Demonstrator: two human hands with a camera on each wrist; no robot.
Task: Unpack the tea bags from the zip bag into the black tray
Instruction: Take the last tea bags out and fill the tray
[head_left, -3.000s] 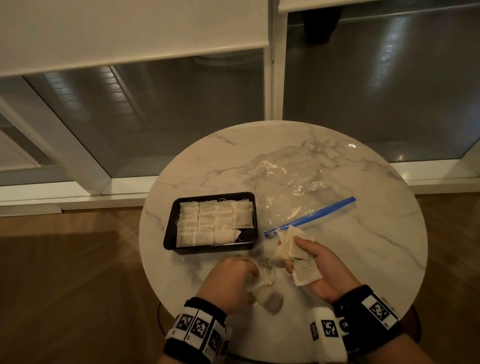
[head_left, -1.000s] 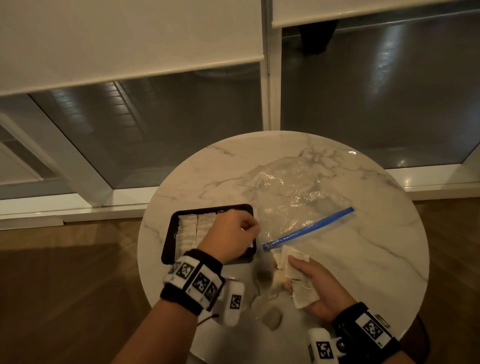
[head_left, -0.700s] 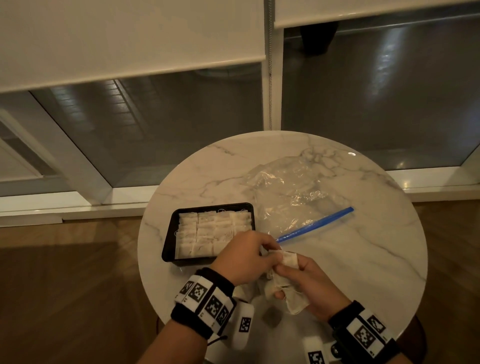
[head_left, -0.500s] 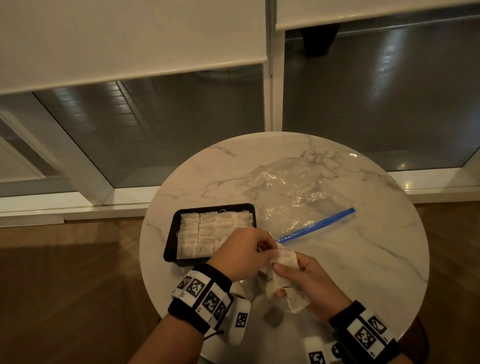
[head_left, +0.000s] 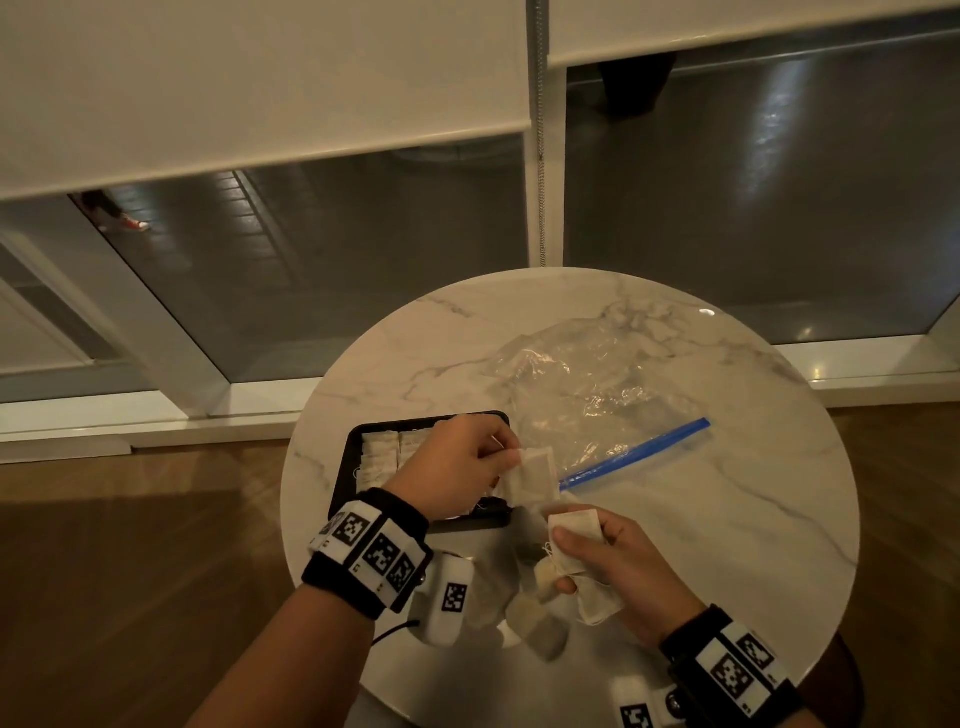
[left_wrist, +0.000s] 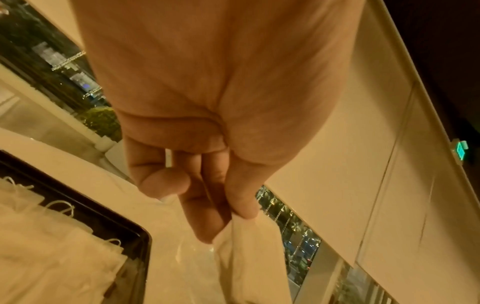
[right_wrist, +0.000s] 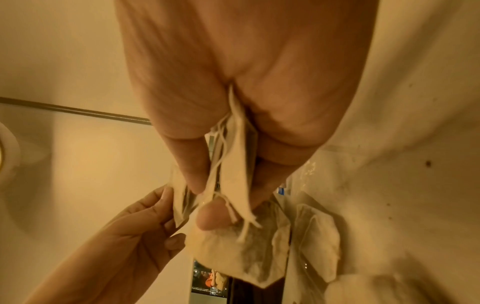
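Tea bags: small pale paper tea bags lay in rows inside the black rectangular tray on the round white marble tabletop.
Left hand: the left hand hung over the tray's right end, fingertips pinching one tea bag.
Right hand: the right hand, nearer the tabletop's front edge, gripped a bunch of tea bags, strings dangling.
Zip bag: the crumpled clear plastic zip bag with a blue seal strip lay flat just right of the tray.
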